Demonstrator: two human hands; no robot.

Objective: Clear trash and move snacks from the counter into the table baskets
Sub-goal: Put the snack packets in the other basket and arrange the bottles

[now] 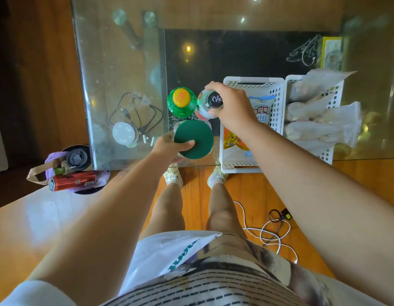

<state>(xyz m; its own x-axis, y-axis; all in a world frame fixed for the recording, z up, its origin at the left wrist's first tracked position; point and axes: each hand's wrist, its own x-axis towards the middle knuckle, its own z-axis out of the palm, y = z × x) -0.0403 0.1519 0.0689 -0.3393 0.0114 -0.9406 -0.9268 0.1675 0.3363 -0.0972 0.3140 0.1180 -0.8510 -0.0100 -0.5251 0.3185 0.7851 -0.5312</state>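
Note:
My left hand [169, 146] grips a clear jar with a dark green lid [195, 138] at the near edge of the glass table [116, 85]. My right hand [230, 104] is closed around a bottle with a black cap [210, 102], just left of a white basket [278, 91]. That basket holds snack packets [261, 111]. A green bottle with a yellow cap [181, 101] stands beside the black-capped bottle. A second white basket [335, 100] to the right is filled with pale plastic bags [317, 111].
A dark bin [81, 191] with a purple liner sits on the floor at the table's left corner, holding a red can [73, 181], a black cup lid and a paper bag. A white disc and cables [134, 120] lie under the glass. White and black cables [271, 235] trail on the wooden floor.

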